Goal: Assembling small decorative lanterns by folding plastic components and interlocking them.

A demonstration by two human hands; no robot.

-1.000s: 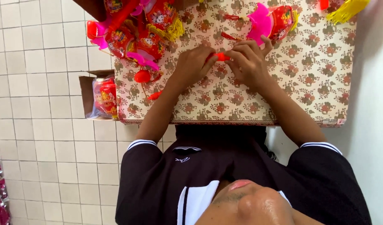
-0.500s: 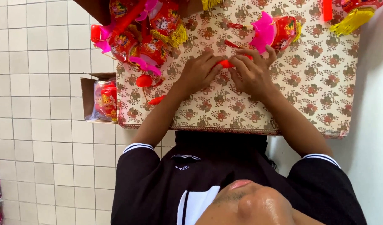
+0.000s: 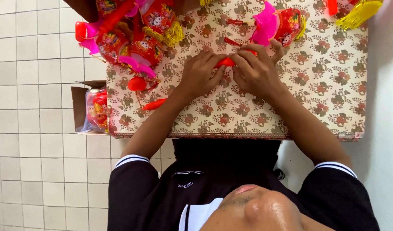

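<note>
My left hand (image 3: 200, 75) and my right hand (image 3: 254, 70) meet over the middle of a table with a floral cloth (image 3: 324, 85). Both pinch a small red plastic piece (image 3: 225, 62) between their fingertips. Just beyond my right hand lies a red lantern toy with a pink fan part (image 3: 277, 25). A heap of red lantern toys with pink and yellow trim (image 3: 132, 38) is piled to the left of my left hand. A loose red ball-shaped part (image 3: 136, 83) and a red stick-like part (image 3: 153, 104) lie beside my left forearm.
A cardboard box (image 3: 79, 107) holding wrapped red toys (image 3: 96, 109) stands on the white tiled floor (image 3: 34, 149) at the table's left edge. A yellow tassel (image 3: 359, 13) lies at the far right corner. A white wall (image 3: 386, 128) runs along the right.
Both hands stay on the red piece, fingers shifting slightly around it. The view has drifted a little, so the table sits lower in the picture.
</note>
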